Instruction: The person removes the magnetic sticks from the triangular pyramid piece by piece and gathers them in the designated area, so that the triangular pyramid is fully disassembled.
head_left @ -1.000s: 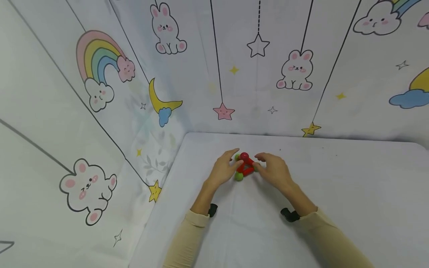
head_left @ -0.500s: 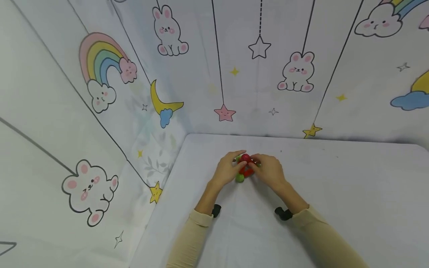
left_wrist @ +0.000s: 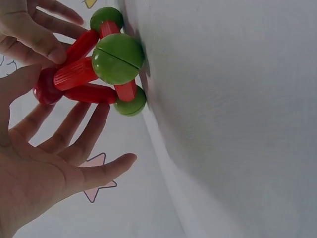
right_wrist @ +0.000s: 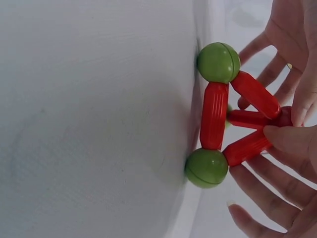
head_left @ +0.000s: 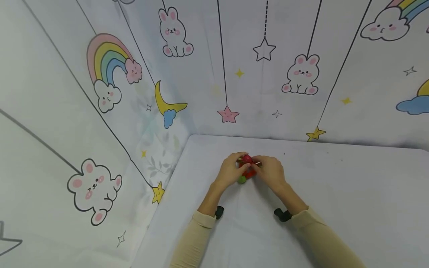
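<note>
A small pyramid of red rods [right_wrist: 214,116] and balls, like a magnetic building set, stands on the white table [head_left: 321,201]. Green balls [left_wrist: 118,58] sit at its base corners, and a red ball [head_left: 247,159] tops it. From the left, my left hand [head_left: 230,172] pinches the red ball, its thumb on the ball and its fingers behind. My right hand [head_left: 272,172] comes in from the right; its thumb and fingers pinch a sloping red rod [right_wrist: 247,147] just below the top. In the head view the hands cover part of the pyramid.
Behind the table hangs a white cloth backdrop [head_left: 254,93] printed with rabbits, stars and clouds; another printed sheet [head_left: 50,178] covers the left side. Black wrist camera mounts [head_left: 282,214] show beside both cuffs.
Both hands have closed in on the pyramid's top, the right one moving left from a spread pose to a pinch. The head view has shifted slightly.
</note>
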`<state>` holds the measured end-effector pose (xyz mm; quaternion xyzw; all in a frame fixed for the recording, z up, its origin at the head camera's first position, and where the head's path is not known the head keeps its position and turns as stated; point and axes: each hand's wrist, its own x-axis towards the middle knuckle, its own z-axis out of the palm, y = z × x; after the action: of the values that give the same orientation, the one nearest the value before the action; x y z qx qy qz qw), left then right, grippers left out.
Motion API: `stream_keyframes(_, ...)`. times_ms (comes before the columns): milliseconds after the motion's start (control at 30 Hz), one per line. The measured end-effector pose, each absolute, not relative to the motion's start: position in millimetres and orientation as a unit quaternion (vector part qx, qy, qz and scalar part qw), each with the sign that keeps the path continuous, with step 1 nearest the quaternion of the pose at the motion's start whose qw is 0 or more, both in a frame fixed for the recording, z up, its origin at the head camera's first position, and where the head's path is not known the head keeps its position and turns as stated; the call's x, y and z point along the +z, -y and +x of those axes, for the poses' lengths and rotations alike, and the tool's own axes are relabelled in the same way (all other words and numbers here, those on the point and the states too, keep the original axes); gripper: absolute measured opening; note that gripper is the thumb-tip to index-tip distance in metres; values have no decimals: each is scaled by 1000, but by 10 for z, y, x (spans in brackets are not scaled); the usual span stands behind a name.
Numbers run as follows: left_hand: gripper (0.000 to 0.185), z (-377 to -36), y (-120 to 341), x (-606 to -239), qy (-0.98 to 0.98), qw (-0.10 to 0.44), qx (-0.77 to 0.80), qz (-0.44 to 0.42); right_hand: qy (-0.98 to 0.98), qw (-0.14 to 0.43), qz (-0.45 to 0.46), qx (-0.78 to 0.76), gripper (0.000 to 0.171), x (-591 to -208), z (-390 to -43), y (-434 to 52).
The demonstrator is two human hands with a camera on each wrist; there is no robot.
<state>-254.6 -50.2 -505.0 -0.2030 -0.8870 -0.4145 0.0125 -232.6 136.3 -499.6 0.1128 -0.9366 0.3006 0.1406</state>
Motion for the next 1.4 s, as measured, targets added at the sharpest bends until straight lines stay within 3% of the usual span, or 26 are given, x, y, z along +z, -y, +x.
stream_keyframes(1033, 39, -2606, 453, -5100, 886, 42, -425, -181, 928, 172, 101, 316, 23, -5038, -2364, -1268)
stream_keyframes(1400, 36, -2604, 517, -5087, 860, 25, -486, -157, 916, 175, 89, 350, 18, -5069, -2384, -1385)
